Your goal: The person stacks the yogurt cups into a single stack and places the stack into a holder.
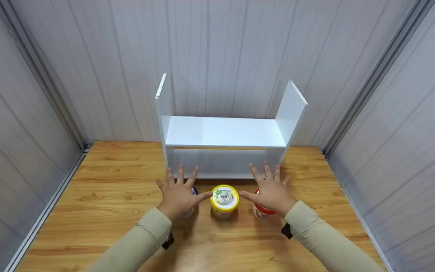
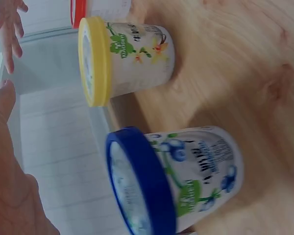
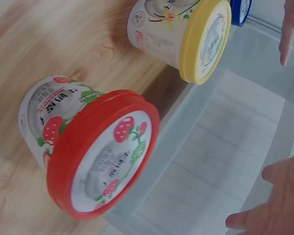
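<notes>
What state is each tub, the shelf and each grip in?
Blue-lidded tub: upright, lid on
Yellow-lidded tub: upright, lid on
Red-lidded tub: upright, lid on
White shelf: standing, open-topped
Left grip: fingers spread, holding nothing
Right grip: fingers spread, holding nothing

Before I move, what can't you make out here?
Head view: most of the round, white, blue-lidded tub, behind the left hand.
Head view: lid print of the round, white, red-lidded tub, behind the right hand.
Left wrist view: red-lidded tub, cut off by top edge.
</notes>
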{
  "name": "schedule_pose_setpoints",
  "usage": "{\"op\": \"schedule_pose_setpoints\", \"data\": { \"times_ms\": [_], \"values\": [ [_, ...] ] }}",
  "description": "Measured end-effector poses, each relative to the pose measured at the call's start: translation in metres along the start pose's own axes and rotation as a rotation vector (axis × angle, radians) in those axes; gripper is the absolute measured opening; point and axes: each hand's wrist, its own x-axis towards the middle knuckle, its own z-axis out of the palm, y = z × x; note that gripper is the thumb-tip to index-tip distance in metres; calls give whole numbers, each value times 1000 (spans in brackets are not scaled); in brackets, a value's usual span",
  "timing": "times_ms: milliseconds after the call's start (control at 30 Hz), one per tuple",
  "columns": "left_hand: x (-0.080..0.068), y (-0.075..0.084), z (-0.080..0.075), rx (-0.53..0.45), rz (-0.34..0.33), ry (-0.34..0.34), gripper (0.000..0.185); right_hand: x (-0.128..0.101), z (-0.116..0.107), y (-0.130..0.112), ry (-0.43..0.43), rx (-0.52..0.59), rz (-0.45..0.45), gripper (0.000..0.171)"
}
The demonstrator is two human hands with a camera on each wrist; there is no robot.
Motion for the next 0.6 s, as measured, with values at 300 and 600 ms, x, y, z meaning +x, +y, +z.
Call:
{"op": "schedule_pose_setpoints", "data": {
  "times_ms": [300, 600],
  "values": [
    [0, -15, 9, 5, 45, 72, 100, -5, 5, 21, 127, 58, -40, 111],
    [2, -32, 19, -39, 20, 125, 100, -8, 12, 43, 245, 168, -118, 90]
  ]
}}
